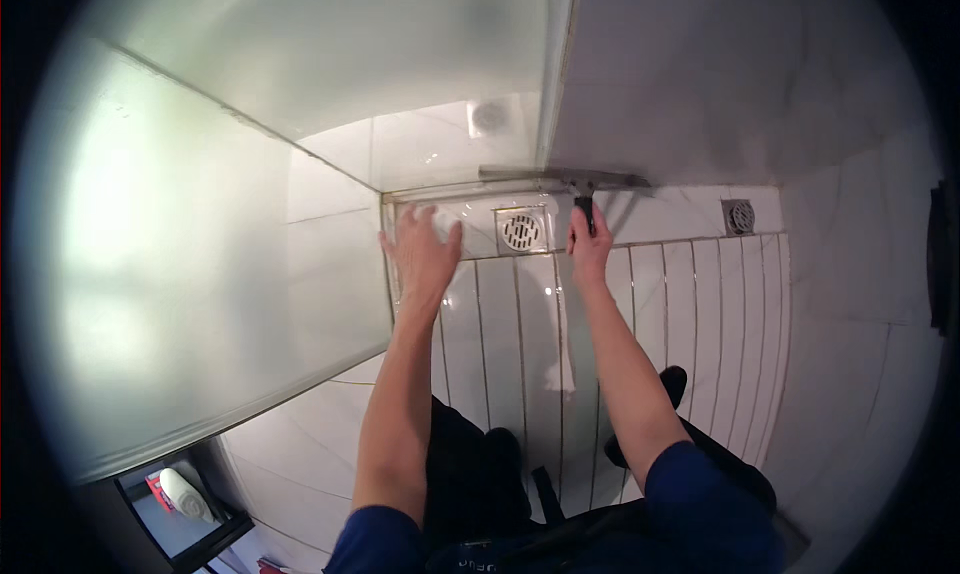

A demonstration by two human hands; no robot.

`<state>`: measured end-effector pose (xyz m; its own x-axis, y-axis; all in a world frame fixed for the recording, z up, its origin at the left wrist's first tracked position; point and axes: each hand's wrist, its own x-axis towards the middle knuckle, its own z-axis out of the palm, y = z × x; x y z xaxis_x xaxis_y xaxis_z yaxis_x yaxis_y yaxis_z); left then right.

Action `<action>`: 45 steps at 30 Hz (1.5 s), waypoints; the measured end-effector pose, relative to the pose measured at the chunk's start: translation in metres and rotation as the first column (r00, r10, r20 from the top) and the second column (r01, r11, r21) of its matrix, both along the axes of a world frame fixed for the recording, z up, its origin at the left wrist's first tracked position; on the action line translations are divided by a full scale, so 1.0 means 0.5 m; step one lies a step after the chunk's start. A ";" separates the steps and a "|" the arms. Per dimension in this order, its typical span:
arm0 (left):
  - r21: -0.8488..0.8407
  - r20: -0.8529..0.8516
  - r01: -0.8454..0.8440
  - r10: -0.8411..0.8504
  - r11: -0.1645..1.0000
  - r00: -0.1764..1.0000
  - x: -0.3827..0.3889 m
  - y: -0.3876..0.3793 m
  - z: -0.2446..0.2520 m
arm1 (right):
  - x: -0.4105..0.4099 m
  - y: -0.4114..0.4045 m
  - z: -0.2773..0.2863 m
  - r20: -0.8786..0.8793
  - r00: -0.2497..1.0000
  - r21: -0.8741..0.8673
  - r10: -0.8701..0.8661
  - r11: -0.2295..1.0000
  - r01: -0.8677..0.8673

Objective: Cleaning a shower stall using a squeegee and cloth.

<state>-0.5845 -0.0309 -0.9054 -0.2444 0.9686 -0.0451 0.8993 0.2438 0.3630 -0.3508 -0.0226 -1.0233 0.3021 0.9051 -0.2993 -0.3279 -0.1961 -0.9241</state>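
Observation:
My right hand (590, 248) is closed around the dark handle of a squeegee (581, 176). Its long blade spans left and right where the floor meets the wall ahead, near the foot of the glass panel. My left hand (424, 248) has its fingers spread, holding nothing, over the floor at the left corner; whether it touches the glass or the floor cannot be told. Between my hands lies a round slotted floor drain (521, 232) in a square frame. The white grooved floor (499, 311) shines with water around it.
Frosted glass panels (225, 221) stand at the left and ahead. A second drain (741, 218) sits at the right end of the floor strip, beside the tiled wall (847, 244). At lower left, a dark shelf (214, 542) holds a white bottle (184, 494).

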 end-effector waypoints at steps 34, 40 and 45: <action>0.715 0.698 -0.613 -0.297 0.337 0.651 -0.164 -0.156 0.272 | -0.363 0.085 0.411 0.860 0.420 0.511 -0.290 0.470 -0.720; 0.689 0.665 -0.577 -0.066 0.440 0.744 -0.158 -0.146 0.283 | -0.288 0.090 0.451 0.980 0.123 0.192 -0.157 0.572 -0.798; 0.666 0.695 -0.659 0.029 0.349 0.718 -0.152 -0.122 0.295 | 0.029 -0.036 0.464 0.978 -0.202 -0.160 -0.057 0.420 -0.893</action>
